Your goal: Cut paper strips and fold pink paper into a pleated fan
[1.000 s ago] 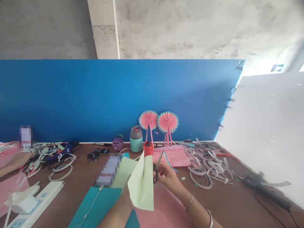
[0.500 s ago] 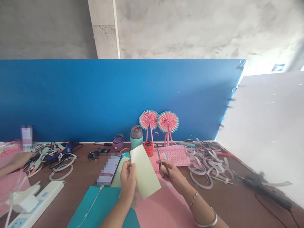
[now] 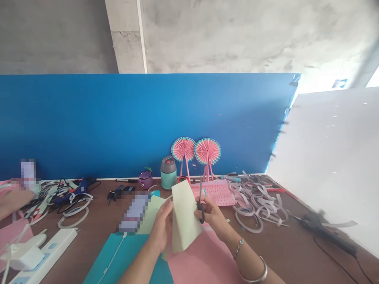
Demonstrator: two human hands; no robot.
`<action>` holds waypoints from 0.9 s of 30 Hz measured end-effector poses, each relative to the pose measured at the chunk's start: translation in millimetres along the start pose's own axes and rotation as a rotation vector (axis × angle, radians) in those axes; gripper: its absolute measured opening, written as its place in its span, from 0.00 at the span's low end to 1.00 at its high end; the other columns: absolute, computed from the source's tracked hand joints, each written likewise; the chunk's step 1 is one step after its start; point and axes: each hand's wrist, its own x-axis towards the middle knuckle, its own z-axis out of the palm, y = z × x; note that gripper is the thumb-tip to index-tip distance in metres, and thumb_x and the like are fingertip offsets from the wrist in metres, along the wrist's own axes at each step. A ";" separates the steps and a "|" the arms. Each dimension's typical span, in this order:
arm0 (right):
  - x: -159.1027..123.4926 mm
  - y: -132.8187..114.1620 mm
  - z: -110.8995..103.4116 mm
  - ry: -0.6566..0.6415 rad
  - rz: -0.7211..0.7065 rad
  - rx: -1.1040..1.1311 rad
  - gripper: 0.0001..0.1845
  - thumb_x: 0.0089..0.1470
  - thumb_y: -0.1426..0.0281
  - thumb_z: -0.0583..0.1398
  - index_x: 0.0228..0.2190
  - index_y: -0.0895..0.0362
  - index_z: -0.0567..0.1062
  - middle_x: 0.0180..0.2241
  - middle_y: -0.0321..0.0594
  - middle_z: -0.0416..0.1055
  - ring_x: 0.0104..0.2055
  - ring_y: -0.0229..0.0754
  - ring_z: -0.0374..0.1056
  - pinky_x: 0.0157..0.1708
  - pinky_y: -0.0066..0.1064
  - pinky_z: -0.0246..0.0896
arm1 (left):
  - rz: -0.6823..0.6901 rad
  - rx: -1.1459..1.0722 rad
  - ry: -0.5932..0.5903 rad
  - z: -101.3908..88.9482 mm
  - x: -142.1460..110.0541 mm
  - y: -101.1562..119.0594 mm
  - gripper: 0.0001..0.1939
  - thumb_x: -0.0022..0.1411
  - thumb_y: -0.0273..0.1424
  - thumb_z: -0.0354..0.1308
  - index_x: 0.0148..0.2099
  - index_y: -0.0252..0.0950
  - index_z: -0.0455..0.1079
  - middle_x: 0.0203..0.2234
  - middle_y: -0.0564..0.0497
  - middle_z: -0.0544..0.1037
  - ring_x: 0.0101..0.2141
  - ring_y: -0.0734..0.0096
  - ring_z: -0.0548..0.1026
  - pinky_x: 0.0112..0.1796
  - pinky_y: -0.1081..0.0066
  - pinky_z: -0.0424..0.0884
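Note:
My left hand (image 3: 162, 228) grips a folded pale green paper (image 3: 183, 217) by its left edge and holds it upright above the table. My right hand (image 3: 211, 216) is closed on black-handled scissors (image 3: 201, 199), blades pointing up, right beside the paper's right edge. Under both hands lie a pink sheet (image 3: 204, 260) and a teal sheet (image 3: 124, 258).
Two pink paper fans (image 3: 195, 152) lean on the blue partition (image 3: 142, 122), with a teal bottle (image 3: 168, 172) and a purple pot (image 3: 146, 178) beside them. White paper strips (image 3: 257, 197) pile up at right, a glue gun (image 3: 324, 232) further right. A phone (image 3: 134, 211), a power strip (image 3: 44, 252) and another person's hand (image 3: 12, 199) are at left.
The green paper has turned more upright and the scissors have come in against its right edge, blades now vertical. The view shifted slightly left.

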 end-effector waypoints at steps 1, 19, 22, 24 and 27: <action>1.5 1.7 -3.0 0.002 -0.006 -0.023 0.20 0.42 0.64 0.67 0.37 0.54 0.68 0.27 0.32 0.67 0.28 0.34 0.60 0.26 0.25 0.53 | -0.043 -0.031 -0.033 -2.2 1.2 1.2 0.26 0.50 0.42 0.63 0.50 0.36 0.69 0.41 0.42 0.79 0.41 0.52 0.77 0.41 0.61 0.70; 12.7 10.6 -15.1 0.298 -0.079 -0.169 0.25 0.39 0.59 0.66 0.38 0.55 0.68 0.23 0.33 0.65 0.25 0.37 0.59 0.25 0.29 0.55 | 0.077 0.263 0.150 -12.6 6.2 3.2 0.19 0.45 0.43 0.67 0.35 0.34 0.77 0.28 0.46 0.81 0.31 0.55 0.77 0.32 0.65 0.70; 14.2 13.9 -21.1 0.328 -0.094 -0.185 0.25 0.41 0.60 0.66 0.40 0.56 0.67 0.24 0.33 0.65 0.27 0.37 0.59 0.27 0.29 0.55 | 0.119 0.238 0.241 -20.1 11.0 3.3 0.20 0.46 0.44 0.66 0.37 0.35 0.76 0.30 0.46 0.81 0.32 0.57 0.77 0.31 0.66 0.70; 14.4 14.5 -24.6 0.313 -0.079 -0.210 0.25 0.42 0.60 0.66 0.41 0.56 0.67 0.23 0.32 0.64 0.27 0.36 0.58 0.27 0.28 0.54 | 0.141 0.209 0.284 -23.2 13.5 5.9 0.21 0.47 0.44 0.65 0.39 0.35 0.75 0.33 0.46 0.81 0.33 0.58 0.77 0.32 0.66 0.70; 12.2 11.5 -25.2 0.201 -0.015 -0.262 0.22 0.43 0.58 0.66 0.37 0.55 0.68 0.21 0.29 0.59 0.25 0.34 0.54 0.25 0.27 0.49 | 0.168 0.172 0.326 -25.7 15.6 10.4 0.24 0.46 0.45 0.65 0.42 0.34 0.75 0.35 0.44 0.81 0.34 0.58 0.77 0.33 0.66 0.71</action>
